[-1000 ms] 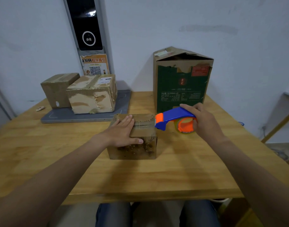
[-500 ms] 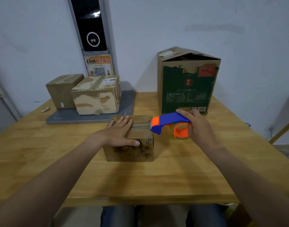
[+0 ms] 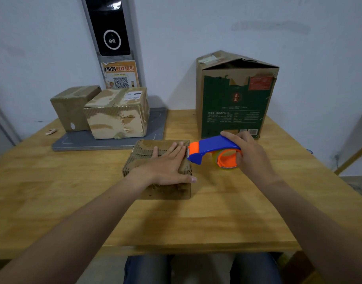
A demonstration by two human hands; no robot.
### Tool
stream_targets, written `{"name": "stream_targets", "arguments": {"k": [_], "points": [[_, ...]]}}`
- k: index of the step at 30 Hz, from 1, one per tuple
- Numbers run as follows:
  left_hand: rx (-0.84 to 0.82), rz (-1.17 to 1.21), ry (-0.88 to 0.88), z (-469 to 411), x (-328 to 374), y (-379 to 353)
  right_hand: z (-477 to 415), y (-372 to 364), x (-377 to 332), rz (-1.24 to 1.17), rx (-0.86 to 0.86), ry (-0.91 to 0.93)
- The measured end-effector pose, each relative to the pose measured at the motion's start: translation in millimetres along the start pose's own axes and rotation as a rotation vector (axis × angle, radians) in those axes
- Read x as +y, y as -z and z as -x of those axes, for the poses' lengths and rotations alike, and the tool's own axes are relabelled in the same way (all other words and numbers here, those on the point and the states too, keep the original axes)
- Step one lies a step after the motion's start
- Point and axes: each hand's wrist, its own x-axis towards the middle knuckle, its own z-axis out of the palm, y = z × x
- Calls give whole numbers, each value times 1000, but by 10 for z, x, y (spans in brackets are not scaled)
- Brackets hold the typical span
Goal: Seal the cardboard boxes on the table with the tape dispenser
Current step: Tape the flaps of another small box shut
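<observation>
— Well, whereabouts on the table point(image 3: 217, 218)?
— Directly under the left hand point(image 3: 165, 167): small cardboard box point(image 3: 167, 191), worn, corrugated on top, sitting on the wood.
— And the left hand itself?
— Laid flat on the lid, fingers straight and slightly spread, thumb stretched along the near top edge. Pressing down, not gripping.
— Tape dispenser?
— Held up in the right hand point(image 3: 251, 156), just right of the left fingertips. Blue and orange tape dispenser point(image 3: 215, 145), orange nose at the box's right top edge, close beside the left fingers; probably touching the cardboard, though hard to tell from this angle.
— Grip?
— Curled round the blue handle and the orange spool with its clear roll.
— Beyond the hands?
— Past the right hand, tall green carton point(image 3: 233, 103), with top flaps peaked. Past the left hand, grey tray point(image 3: 155, 128) bearing two taped boxes point(image 3: 116, 119) side by side. Farther left, small pale scrap point(image 3: 50, 131) on the wood. Up on the wall behind the tray, dark panel point(image 3: 110, 27) with a round ring, QR notice point(image 3: 120, 75) beneath.
</observation>
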Motion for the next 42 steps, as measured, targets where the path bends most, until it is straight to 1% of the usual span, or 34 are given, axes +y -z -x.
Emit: {"name": "stream_targets", "arguments": {"k": [8, 13, 17, 24, 31, 34, 37, 39, 42], "points": [[43, -16, 12, -4, -2, -28, 54, 36, 73, -20, 37, 33], [38, -1, 7, -6, -27, -25, 61, 83, 57, -34, 38, 13], [37, -1, 6, -11, -35, -27, 108, 231, 272, -82, 45, -16], [31, -15, 0, 8, -43, -31, 190, 257, 359, -68, -1, 1], [53, -35, 16, 18, -15, -38, 183, 277, 292, -31, 8, -21], [66, -23, 55, 64, -7, -28, 175, 259, 213, -6, -10, 6], [63, -8, 162, 124, -141, -10, 191, 193, 166, 17, -40, -5], [62, -8, 211, 162, -274, -21, 210, 147, 172, -18, -26, -39], [62, -18, 239, 204, -373, -48, 230, 104, 200, -80, 2, -66]]}}
